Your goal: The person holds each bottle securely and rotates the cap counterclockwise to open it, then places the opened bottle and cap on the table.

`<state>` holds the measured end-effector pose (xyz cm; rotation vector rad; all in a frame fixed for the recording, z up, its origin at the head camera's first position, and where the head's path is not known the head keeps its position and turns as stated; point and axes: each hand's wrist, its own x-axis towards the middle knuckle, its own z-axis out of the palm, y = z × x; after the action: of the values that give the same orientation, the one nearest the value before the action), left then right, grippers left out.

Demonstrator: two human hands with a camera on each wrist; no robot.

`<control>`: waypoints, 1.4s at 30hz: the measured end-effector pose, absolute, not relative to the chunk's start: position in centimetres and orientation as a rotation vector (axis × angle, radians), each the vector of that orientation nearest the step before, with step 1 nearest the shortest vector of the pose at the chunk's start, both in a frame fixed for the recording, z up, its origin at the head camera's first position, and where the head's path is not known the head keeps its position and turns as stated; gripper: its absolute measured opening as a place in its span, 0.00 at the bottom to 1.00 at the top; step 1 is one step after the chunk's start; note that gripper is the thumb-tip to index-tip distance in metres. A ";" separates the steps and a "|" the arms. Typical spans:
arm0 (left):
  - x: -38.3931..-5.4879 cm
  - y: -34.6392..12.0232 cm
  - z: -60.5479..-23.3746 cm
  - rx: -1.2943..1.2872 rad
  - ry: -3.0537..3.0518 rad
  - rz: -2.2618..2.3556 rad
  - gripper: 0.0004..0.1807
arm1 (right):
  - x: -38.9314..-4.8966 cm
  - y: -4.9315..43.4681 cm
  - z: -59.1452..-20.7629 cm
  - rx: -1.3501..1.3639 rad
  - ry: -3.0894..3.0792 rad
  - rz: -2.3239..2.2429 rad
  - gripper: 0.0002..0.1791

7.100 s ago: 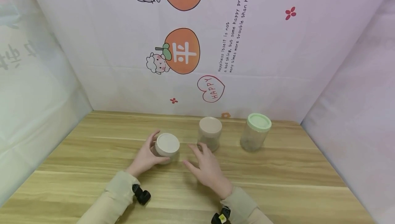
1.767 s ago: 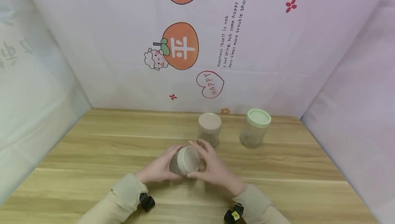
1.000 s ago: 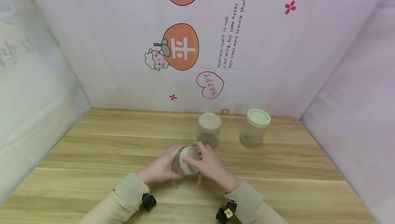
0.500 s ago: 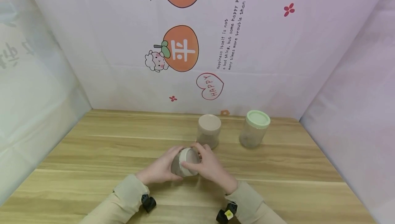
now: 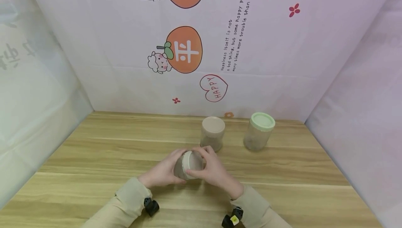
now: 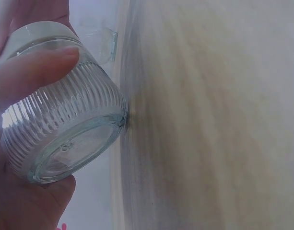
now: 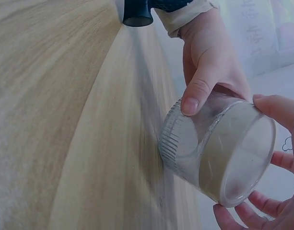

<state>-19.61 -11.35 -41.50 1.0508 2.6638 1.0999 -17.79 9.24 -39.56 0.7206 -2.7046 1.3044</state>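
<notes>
A clear ribbed glass jar [image 6: 65,103] with an off-white lid [image 5: 195,161] is tilted on its side over the wooden table, lid towards the right. My left hand [image 5: 163,172] grips the jar's body, its thumb along the ribs. In the right wrist view the lower edge of the jar appears to touch the tabletop. My right hand [image 5: 215,172] holds the lid's rim [image 7: 217,155] between thumb and fingertips. Just beyond the right hand, a jar with a beige-pink lid [image 5: 213,125] stands upright.
To the right, a taller clear jar with a green lid [image 5: 262,121] stands near the back edge. The wood-grain table [image 5: 78,186] is bounded by a printed white cloth [image 5: 267,46] behind and plain-looking cloth at both sides.
Since the earliest frame, my left hand has brought the jar right and nearer and tipped it over; my right hand has come onto the lid. Lately the right fingers have shifted around the rim.
</notes>
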 end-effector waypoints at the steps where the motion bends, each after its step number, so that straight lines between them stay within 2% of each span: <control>1: -19.6 -11.4 -41.5 1.050 2.663 1.100 0.52 | -17.8 9.3 -39.6 0.741 -2.695 1.299 0.33; 17: -19.7 -11.4 -41.8 1.045 2.641 1.121 0.51 | -18.2 10.5 -40.0 1.130 -2.513 1.082 0.36; 29: -19.9 -11.5 -42.0 1.063 2.632 1.121 0.51 | -18.6 11.1 -40.2 1.269 -2.439 0.846 0.38; 37: -20.1 -11.5 -41.9 1.074 2.631 1.128 0.51 | -19.0 11.3 -40.4 1.377 -2.306 0.710 0.35; 42: -20.1 -11.6 -42.0 1.078 2.642 1.121 0.51 | -19.1 11.3 -40.3 1.409 -2.284 0.750 0.27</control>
<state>-20.12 -11.55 -42.01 1.0776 2.6422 1.1208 -19.08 11.25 -40.33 1.4088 -2.2838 0.7500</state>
